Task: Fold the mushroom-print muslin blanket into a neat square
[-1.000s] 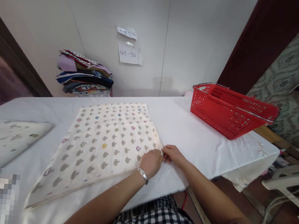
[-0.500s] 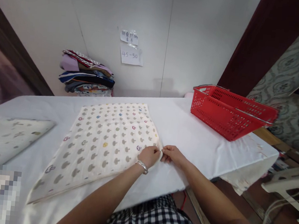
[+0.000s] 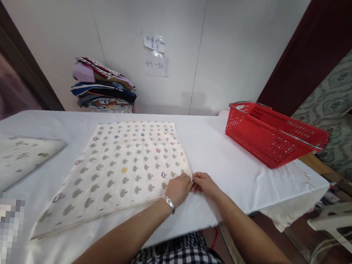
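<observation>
A cream cloth [image 3: 119, 172] printed with grey mushrooms and a few coloured ones lies folded and flat on the white-covered table [image 3: 212, 144]. At its near right corner my left hand [image 3: 179, 188], with a silver bracelet at the wrist, has its fingers closed on the cloth's edge. Right beside it, my right hand [image 3: 204, 183] pinches the same corner between thumb and fingers. The fingertips of both hands almost meet there, and the bit of fabric between them is mostly hidden.
On the left of the table lies another folded pale cloth [image 3: 17, 160]. A stack of folded fabrics [image 3: 104, 85] stands against the back wall. At the right sits a red plastic basket [image 3: 272, 135] with metal handles. A white plastic stool [image 3: 341, 222] stands beyond the table's right end.
My left hand has shifted slightly right and down, its wrist lower along the cloth's edge. The right hand stays at the corner, nearly unmoved. The view has moved slightly.
</observation>
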### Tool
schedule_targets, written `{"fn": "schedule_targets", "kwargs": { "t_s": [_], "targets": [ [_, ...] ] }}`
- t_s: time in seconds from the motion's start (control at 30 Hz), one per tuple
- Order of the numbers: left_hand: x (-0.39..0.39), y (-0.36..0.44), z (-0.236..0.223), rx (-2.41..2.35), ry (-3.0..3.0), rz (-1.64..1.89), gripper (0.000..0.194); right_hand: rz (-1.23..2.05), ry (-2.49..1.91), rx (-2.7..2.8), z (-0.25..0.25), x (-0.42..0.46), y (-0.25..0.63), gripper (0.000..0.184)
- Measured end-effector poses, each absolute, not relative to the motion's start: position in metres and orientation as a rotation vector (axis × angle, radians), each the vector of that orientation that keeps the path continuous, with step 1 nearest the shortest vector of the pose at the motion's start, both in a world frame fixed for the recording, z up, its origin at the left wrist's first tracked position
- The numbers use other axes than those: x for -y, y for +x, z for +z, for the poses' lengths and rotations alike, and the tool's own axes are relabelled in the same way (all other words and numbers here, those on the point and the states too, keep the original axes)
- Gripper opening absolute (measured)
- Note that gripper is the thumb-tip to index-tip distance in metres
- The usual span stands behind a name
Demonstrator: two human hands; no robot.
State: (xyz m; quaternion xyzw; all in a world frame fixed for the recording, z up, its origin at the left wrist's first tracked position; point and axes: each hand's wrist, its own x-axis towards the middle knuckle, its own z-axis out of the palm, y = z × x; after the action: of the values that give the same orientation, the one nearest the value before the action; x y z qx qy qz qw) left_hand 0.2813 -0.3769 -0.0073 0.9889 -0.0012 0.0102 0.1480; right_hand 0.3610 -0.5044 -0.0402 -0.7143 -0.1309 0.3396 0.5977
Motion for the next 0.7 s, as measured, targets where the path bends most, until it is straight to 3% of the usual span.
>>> {"fn": "schedule_targets", "kwargs": {
  "t_s": [0.2,0.5,0.7],
  "targets": [
    [0.376,0.276,-0.013,0.051,2.828,0.072,0.025,0.785,-1.674,0.305,-0.035,0.503,0.359,0.022],
    [0.379,0.274,-0.020,0.012,2.881,0.135,0.033,0.802,-1.698,0.311,-0.038,0.502,0.362,0.025],
    [0.379,0.278,-0.017,-0.022,2.898,0.052,0.022,0.759,-1.774,0.383,-0.030,0.500,0.367,0.024]
  ]
}}
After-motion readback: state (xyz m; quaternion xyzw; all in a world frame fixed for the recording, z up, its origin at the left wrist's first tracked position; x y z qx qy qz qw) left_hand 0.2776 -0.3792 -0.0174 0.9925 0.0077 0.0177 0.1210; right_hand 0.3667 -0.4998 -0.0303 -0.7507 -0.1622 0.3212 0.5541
